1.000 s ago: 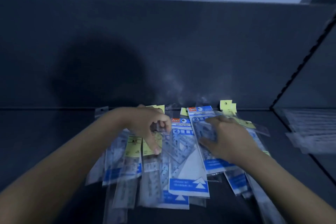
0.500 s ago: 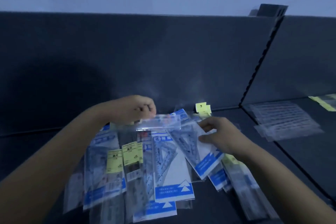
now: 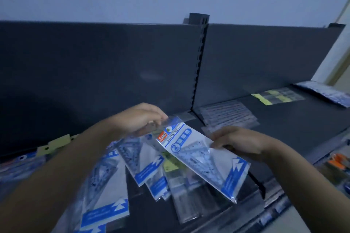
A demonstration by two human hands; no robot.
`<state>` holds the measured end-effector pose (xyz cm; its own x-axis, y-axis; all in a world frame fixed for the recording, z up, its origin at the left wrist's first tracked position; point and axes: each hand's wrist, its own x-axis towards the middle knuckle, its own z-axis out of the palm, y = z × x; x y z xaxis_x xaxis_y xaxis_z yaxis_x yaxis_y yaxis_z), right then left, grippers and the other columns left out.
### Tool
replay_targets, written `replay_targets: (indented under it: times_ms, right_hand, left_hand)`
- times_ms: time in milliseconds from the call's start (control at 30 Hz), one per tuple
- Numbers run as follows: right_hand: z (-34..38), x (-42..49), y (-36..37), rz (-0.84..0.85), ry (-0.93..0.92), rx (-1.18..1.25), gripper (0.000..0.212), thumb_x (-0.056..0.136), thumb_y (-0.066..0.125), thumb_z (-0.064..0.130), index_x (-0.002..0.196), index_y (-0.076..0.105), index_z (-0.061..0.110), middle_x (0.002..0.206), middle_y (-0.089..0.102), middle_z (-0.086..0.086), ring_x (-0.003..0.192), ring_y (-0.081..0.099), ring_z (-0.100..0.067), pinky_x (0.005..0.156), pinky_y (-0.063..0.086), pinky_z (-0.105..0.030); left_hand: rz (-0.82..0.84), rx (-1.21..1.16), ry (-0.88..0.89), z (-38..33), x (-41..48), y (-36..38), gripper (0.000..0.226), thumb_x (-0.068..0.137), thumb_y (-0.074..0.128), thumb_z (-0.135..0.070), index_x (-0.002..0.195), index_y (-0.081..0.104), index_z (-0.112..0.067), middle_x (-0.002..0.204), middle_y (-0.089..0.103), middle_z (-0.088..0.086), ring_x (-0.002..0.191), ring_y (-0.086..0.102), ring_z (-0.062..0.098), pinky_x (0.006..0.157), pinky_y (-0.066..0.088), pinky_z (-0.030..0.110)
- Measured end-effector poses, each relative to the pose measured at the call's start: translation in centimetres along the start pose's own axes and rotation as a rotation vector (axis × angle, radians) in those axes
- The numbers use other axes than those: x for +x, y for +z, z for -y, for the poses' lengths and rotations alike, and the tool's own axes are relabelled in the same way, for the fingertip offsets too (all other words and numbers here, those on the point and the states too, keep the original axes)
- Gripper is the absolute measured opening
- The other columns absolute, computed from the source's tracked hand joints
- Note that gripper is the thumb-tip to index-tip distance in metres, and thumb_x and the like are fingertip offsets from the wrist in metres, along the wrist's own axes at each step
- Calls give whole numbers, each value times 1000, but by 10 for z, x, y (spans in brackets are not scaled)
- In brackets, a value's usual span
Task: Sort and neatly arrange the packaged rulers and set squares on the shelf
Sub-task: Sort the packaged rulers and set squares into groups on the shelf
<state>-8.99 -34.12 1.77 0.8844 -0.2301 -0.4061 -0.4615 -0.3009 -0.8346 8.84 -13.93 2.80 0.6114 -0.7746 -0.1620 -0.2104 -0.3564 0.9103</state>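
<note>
**A:** Where is the set-square packet (image 3: 200, 155)?

**B:** Lifted above the shelf (image 3: 295, 130), at about five o'clock from the middle of the view. Its long side runs from eleven o'clock, where the red-and-blue header sits, down to five o'clock.

**A:** And the hands?

**B:** The right hand (image 3: 238, 140) pinches the packet's edge on the three o'clock side, thumb on top. The left hand (image 3: 140, 117) is curled around the tops of a fan of packets (image 3: 144, 164), and its fingertips reach the header corner of the lifted one. The fan spreads toward six and seven o'clock and is mostly blue-and-white set squares, with a clear ruler sleeve among them.

**A:** Anything else on the shelf?

**B:** Past the slotted upright (image 3: 198, 66), in the bay at three o'clock, clear ruler packets (image 3: 227, 113) lie flat. Yellow-tagged packets (image 3: 278, 95) lie farther along, and they are well apart from both hands.
</note>
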Motion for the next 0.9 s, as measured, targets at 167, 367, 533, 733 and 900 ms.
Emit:
replay_targets:
  times_ms: [167,367,533,733,900]
  right_hand:
    - [-45,-12,-82,40,-127,-190,14,87,61,10,81,72,15,77,72,2,68,63,-8,65,45,-20]
    - [-93,-8,-170,49,-285,-433,19,93,58,17,75,63,19,56,54,15,54,46,0,59,37,-17]
    - [-117,2,-212,91,-328,-506,15,93,58,20,80,64,18,66,59,15,60,51,4,66,43,-19]
    - [-134,14,-235,97,-356,-454,17,94,57,22,80,65,19,58,56,20,55,47,3,59,38,-14]
    - [-140,19,-250,43,-365,-328,18,95,57,19,79,63,12,52,51,17,49,41,0,54,36,-17]
  left_hand:
    - [-29,13,111,-26,37,70,14,90,63,-8,104,67,-9,82,63,5,70,51,20,53,39,19]
    - [-32,151,163,-52,108,157,12,82,74,-15,94,71,-19,79,67,-7,74,61,3,70,46,12]
    - [-16,320,96,-48,155,203,13,75,81,-21,80,70,-23,73,67,-14,59,58,-12,56,39,2]
    - [-126,694,187,-49,176,206,25,69,84,-37,76,63,-24,79,66,-12,68,57,-6,64,43,14]
    - [63,326,272,-94,187,230,27,86,67,-41,88,71,-14,68,67,-10,61,59,1,61,44,15]
